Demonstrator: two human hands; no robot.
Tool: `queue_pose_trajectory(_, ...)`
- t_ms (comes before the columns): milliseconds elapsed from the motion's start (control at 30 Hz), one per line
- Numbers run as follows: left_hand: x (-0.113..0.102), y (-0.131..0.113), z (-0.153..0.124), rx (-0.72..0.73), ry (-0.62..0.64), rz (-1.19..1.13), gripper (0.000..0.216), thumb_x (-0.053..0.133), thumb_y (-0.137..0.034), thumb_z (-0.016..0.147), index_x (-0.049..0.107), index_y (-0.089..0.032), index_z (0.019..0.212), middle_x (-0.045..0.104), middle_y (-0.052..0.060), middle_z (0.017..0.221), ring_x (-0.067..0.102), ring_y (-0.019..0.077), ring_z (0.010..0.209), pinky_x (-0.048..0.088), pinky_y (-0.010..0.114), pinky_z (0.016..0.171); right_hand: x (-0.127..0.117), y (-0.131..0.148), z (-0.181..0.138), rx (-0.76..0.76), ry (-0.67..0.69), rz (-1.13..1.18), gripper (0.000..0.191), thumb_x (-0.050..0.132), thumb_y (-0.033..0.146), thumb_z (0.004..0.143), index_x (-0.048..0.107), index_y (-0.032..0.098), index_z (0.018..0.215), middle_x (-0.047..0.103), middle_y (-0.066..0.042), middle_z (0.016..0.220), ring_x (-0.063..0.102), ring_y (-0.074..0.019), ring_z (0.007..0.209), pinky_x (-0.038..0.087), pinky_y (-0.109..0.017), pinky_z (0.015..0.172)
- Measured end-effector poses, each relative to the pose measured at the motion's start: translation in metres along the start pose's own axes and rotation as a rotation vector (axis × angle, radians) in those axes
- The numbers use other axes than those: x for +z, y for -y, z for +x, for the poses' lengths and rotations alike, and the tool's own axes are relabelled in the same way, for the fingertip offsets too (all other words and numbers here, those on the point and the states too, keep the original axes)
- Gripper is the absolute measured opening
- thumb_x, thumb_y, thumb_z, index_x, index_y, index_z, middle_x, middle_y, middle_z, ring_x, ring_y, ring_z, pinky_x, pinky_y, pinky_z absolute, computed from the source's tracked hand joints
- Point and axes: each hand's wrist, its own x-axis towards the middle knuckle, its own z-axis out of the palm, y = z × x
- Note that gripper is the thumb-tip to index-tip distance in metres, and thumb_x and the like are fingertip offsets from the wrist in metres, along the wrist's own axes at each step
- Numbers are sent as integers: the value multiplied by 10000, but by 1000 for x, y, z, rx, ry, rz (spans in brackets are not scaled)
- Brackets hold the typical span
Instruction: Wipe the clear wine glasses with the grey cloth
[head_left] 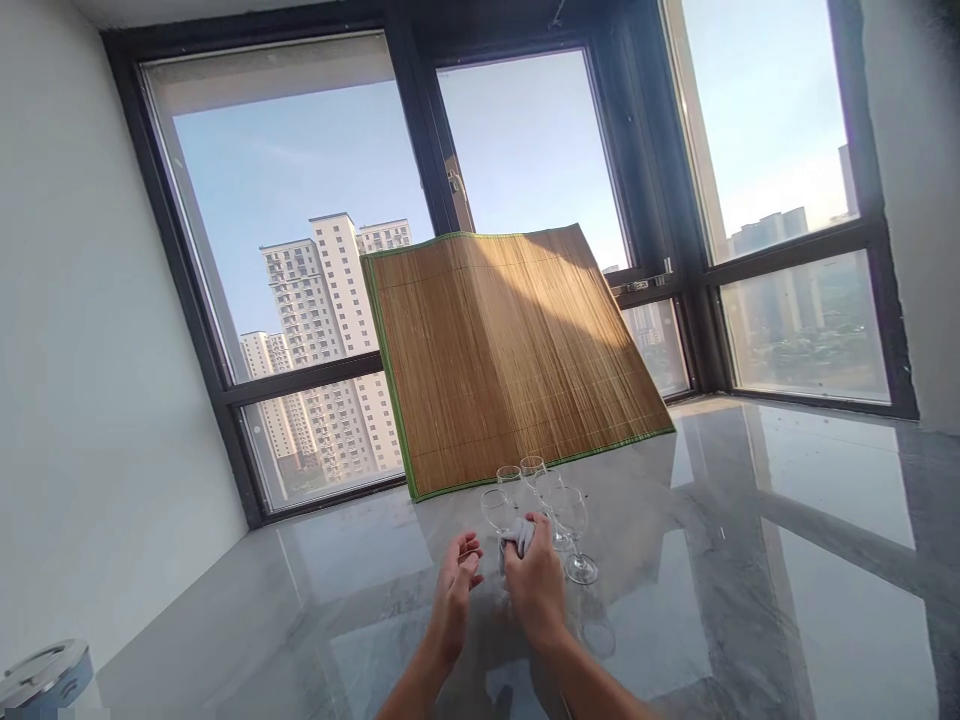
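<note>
Cloth [517, 541]: grey, bunched, poking out past fingertips [537, 530] of r. hand [535, 588], lying just in front of glasses [568, 515].
R. hand: fingers clamping on cloth, back of hand facing cam.
L. hand [454, 592]: hovering just beside r. hand, fingers curling loosely & apart, holding nothing.
Glasses: several stemmed wine glasses standing upright in cluster on desk [750, 560]; nearest one touching cloth or not, can't tell.
Desk: glossy grey marble, reflecting windows.
Mat [510, 360]: bamboo, green-edged, leaning vs. window behind glasses.
Tin [45, 680]: metal, showing at bottom-left corner, well apart.
</note>
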Motion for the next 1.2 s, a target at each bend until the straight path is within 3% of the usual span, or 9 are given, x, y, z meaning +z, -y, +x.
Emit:
queue_pose_trajectory(133, -5, 1, 4, -2, -27, 4, 538, 571, -598, 837, 601, -219, 1219, 598, 135, 1312, 574, 302, 1220, 501, 370, 936, -1, 11, -6, -41, -96, 40, 392, 419, 322, 887, 427, 226, 1267, 644, -137, 1252, 663, -316, 1038, 459, -368, 776)
queue_pose_trajectory(300, -3, 8, 10, -96, 22, -99, 587, 640, -610, 758, 594, -228, 1202, 655, 123, 1229, 605, 306, 1190, 512, 371, 911, 1, 10, -9, -154, -94, 133, 398, 456, 259, 843, 439, 232, 1240, 651, -114, 1229, 649, -282, 1049, 469, -354, 820)
queue_pose_trajectory(367, -4, 10, 13, -129, 10, -201, 575, 611, -629, 764, 596, -222, 1171, 675, 120, 1181, 627, 303, 1152, 521, 378, 894, 1, 10, -13, -280, 6, 146, 427, 486, 204, 792, 468, 236, 1218, 676, -88, 1174, 652, -256, 1023, 467, -337, 846)
queue_pose_trajectory(467, -12, 6, 17, -108, -174, -289, 502, 568, -611, 803, 603, -209, 1101, 671, 111, 1162, 638, 280, 1101, 522, 371, 880, 0, 13, -20, -455, 309, 22, 436, 521, 139, 741, 543, 255, 1161, 709, -51, 1092, 657, -234, 994, 455, -296, 836)
queue_pose_trajectory(567, -23, -2, 19, -109, -346, -285, 455, 547, -575, 829, 590, -199, 1082, 647, 93, 1131, 639, 253, 1047, 529, 351, 831, 1, 14, -24, -498, 560, -269, 501, 550, 94, 718, 585, 232, 1199, 727, -78, 1073, 655, -258, 1021, 451, -291, 805)
queue_pose_trajectory(633, -26, -5, 19, -126, -374, -265, 455, 537, -569, 842, 586, -195, 1096, 626, 92, 1135, 632, 243, 1034, 536, 340, 804, 3, 11, -24, -492, 617, -453, 483, 543, 102, 759, 598, 190, 1230, 732, -116, 1081, 645, -285, 1055, 454, -324, 832)
queue_pose_trajectory(767, -22, -2, 16, -119, -318, -234, 476, 539, -581, 847, 584, -187, 1110, 594, 103, 1159, 613, 240, 1039, 545, 335, 791, 6, 7, -22, -463, 555, -627, 400, 504, 160, 854, 611, 152, 1239, 729, -149, 1111, 633, -313, 1100, 418, -416, 961)
queue_pose_trajectory(967, -17, 3, 16, -117, -283, -183, 546, 560, -660, 799, 596, -201, 1092, 591, 106, 1169, 603, 244, 1029, 545, 340, 775, 3, 4, -14, -336, 446, -701, 435, 477, 96, 835, 619, 147, 1243, 734, -150, 1088, 646, -329, 1073, 443, -434, 911)
queue_pose_trajectory(1200, -15, 9, 16, -113, -183, -153, 586, 563, -677, 781, 612, -176, 1080, 608, 143, 1155, 613, 249, 979, 535, 351, 754, -8, 8, -1, -476, 442, -458, 531, 452, 40, 789, 563, 177, 1291, 716, -101, 1136, 648, -243, 1076, 473, -302, 825)
